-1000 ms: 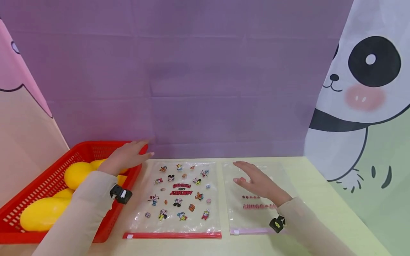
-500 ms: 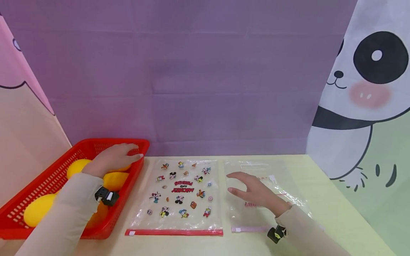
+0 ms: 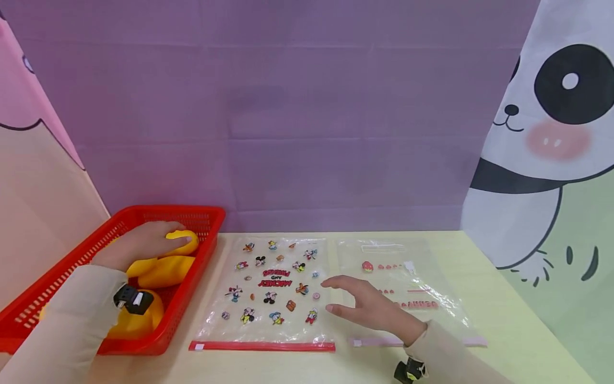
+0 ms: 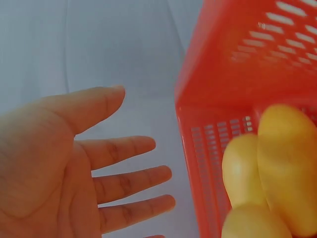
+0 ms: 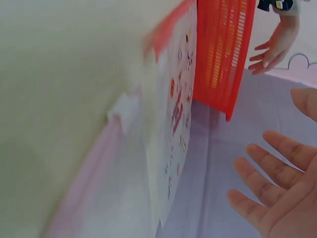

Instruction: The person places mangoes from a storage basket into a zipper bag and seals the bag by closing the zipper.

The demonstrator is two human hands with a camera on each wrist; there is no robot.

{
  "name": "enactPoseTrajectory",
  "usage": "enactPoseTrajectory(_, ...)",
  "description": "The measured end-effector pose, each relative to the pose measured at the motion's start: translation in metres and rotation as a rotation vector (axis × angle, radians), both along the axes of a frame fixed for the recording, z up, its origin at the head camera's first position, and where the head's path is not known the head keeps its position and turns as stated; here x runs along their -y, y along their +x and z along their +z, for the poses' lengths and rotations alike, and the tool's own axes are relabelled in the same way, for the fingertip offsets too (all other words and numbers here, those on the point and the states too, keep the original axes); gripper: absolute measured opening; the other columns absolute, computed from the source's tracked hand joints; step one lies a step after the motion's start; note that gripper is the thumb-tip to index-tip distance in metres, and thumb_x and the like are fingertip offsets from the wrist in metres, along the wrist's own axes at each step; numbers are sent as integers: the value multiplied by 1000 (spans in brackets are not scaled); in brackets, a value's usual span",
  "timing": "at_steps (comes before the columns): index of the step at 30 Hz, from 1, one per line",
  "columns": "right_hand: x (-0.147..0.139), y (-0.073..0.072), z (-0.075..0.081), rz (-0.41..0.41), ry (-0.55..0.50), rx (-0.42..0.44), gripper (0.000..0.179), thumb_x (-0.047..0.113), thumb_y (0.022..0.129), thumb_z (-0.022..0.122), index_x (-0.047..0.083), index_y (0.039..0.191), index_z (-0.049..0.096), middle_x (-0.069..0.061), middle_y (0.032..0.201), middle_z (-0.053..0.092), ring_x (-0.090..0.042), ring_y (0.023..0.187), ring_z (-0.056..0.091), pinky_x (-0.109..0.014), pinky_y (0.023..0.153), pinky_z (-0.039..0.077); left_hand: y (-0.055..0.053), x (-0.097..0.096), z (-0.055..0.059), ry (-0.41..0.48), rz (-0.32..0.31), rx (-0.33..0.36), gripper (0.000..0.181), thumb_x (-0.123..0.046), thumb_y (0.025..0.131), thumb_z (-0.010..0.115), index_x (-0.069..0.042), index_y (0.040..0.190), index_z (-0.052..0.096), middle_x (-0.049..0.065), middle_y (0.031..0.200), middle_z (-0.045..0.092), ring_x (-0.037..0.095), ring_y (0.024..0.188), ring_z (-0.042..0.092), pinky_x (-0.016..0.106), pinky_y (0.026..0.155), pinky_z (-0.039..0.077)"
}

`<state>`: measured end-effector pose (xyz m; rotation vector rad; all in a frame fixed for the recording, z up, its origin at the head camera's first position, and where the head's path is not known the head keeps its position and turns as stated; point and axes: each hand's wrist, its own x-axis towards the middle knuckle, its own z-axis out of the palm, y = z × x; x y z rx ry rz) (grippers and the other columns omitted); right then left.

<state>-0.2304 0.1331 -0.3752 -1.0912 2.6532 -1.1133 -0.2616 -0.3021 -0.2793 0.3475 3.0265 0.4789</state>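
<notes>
Basket [image 3: 169, 208] of red slotted plastic at left of the scene, against the purple cloth [image 3: 307, 117] at the far side, with smooth, rounded yellow objects [image 3: 165, 271] inside. Above the basket's far part, the left hand [image 3: 144, 244], palm down in the head view, thumb overlapping a far yellow object there. In the left wrist view, fingers [image 4: 121, 152] released, straight and slightly spread, apart from the yellow objects. Right of the basket, flat on the pale surface [image 3: 508, 330], a clear bag with cartoon prints [image 3: 271, 298], red zip strip along its near edge, white slider at the strip's left end. Farther right, just beside it, a clear bag with red prints [image 3: 408, 280], pink strip also toward the near side. Over the adjoining edges of both bags, the right hand [image 3: 371, 309], fingers [image 5: 258, 182] released, extended and separated, thumb apart from them.
</notes>
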Motion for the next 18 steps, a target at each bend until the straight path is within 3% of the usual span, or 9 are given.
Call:
enactPoseTrajectory(7,8,12,-4,65,-8,31,41,27,90,64,12,127,54,-4,128,57,-26,119,53,-40,101,41,4,16,3,-47,19,77,76,-52,89,53,8,133,42,32,130,47,48,111,47,64,85,44)
enactPoseTrajectory(12,13,20,-4,58,17,94,44,22,89,66,10,129,53,-1,129,56,-20,121,50,-38,103,39,10,27,2,-55,29,107,78,-54,88,54,8,133,41,34,128,46,48,108,48,62,81,47)
enactPoseTrajectory(18,17,25,-6,86,30,79,44,27,89,66,9,127,55,1,129,56,-18,123,48,-35,105,37,22,44,0,-24,45,187,78,-54,87,55,6,135,39,33,127,46,47,107,48,54,76,52)
